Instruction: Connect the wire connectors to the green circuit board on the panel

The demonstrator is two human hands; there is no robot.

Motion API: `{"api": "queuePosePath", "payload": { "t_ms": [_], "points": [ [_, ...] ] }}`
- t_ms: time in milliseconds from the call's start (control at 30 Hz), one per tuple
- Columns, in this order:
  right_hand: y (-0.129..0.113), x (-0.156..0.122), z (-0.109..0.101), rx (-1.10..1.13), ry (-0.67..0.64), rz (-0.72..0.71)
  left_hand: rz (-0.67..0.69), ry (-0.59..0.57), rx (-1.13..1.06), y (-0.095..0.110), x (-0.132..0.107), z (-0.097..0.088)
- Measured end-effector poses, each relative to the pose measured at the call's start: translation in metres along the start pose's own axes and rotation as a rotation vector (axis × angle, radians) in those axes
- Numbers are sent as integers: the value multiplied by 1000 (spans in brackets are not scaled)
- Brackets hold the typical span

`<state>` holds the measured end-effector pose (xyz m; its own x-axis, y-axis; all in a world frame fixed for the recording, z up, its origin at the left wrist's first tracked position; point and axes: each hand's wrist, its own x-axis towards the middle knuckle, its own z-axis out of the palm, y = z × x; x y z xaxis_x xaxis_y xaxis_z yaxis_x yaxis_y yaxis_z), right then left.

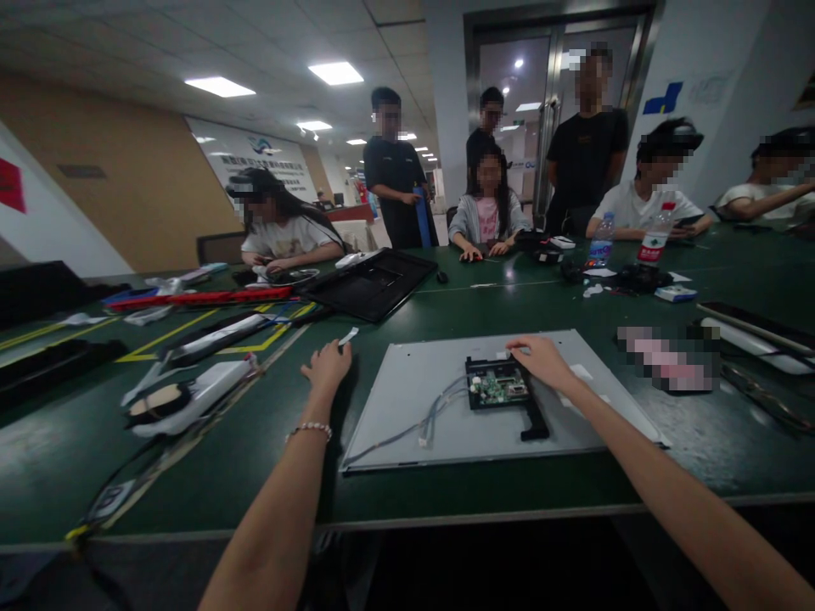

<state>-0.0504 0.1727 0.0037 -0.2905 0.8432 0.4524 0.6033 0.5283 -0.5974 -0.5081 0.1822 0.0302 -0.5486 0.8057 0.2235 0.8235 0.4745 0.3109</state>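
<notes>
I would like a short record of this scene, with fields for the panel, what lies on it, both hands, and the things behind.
Panel: grey, flat on green table
Bracket: black, on panel, holding green circuit board
Cables: from board's left side, toward panel's near left corner
Left hand: beside panel, fingertips at white strip; grip unclear
Right hand: fingertips at bracket's far edge; grip unclear
Behind: black cover, two bottles

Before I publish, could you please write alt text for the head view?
A person's right hand is at a black bracket with a circuit board on a grey panel, the left hand at a small white strip. People sit and stand across the green table.
</notes>
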Motion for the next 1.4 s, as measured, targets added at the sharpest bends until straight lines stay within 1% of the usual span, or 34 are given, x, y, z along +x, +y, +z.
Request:
{"api": "queuePosePath", "payload": {
  "t_ms": [100,167,300,367,400,467,533,600,633,700,733,833,900,1033,1100,1233,1300,1400],
  "points": [
    [-3,0,-3,1,16,2,-50,56,-58,0,-3,-5],
    [-5,0,-4,1,29,2,-52,143,-131,1,-5,-11],
    [-8,-1,-6,9,51,-8,71,342,-296,11,-11,-33],
    [-11,-1,-7,19,60,-15,139,379,-394,23,-17,-44],
    [-12,-1,-8,24,65,-17,175,374,-456,30,-21,-49],
    [-15,-1,-9,35,77,-22,260,323,-596,47,-36,-57],
    [-20,-2,-11,46,87,-30,365,231,-711,65,-59,-63],
    [-26,-3,-14,55,91,-44,464,97,-757,81,-90,-66],
    [-30,-4,-15,61,90,-53,484,24,-767,88,-106,-67],
    [-41,-7,-16,71,76,-86,487,-158,-796,97,-138,-68],
    [-47,-10,-16,75,63,-113,481,-215,-799,100,-152,-67],
    [-70,-21,-15,73,-15,-227,476,-300,-795,103,-181,-59],
    [-87,-33,-13,58,-95,-311,470,-325,-768,102,-189,-50],
    [-114,-62,-4,6,-275,-500,469,-338,-702,93,-192,-34],
    [-122,-75,2,-29,-342,-542,486,-342,-686,89,-193,-29],
    [-126,-91,16,-87,-384,-559,527,-335,-583,81,-198,-26],
    [-126,-93,20,-100,-381,-564,554,-293,-487,80,-201,-25],
    [-126,-95,22,-103,-371,-565,609,-201,-364,81,-204,-25]
  ]
}}
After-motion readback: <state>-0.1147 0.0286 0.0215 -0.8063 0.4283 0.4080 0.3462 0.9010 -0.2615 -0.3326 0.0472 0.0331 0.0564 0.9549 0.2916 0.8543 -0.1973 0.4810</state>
